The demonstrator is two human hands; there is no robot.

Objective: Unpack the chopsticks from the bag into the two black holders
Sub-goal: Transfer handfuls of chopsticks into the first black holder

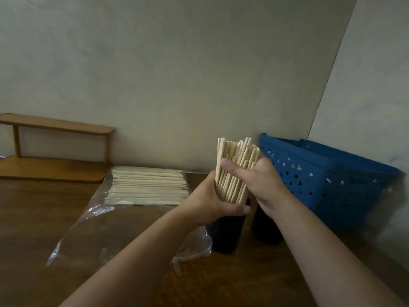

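Note:
A thick bundle of pale wooden chopsticks stands upright above the left black holder. My left hand wraps round the bundle's lower part, just over that holder's mouth. My right hand grips the bundle higher up, thumb across its front. The second black holder stands just to the right, partly hidden by my right wrist. A clear plastic bag lies open on the table, with a flat stack of chopsticks at its far end.
A blue perforated plastic basket stands at the right against the wall. A low wooden shelf sits at the back left. Everything rests on a dark wooden table that meets a plain wall.

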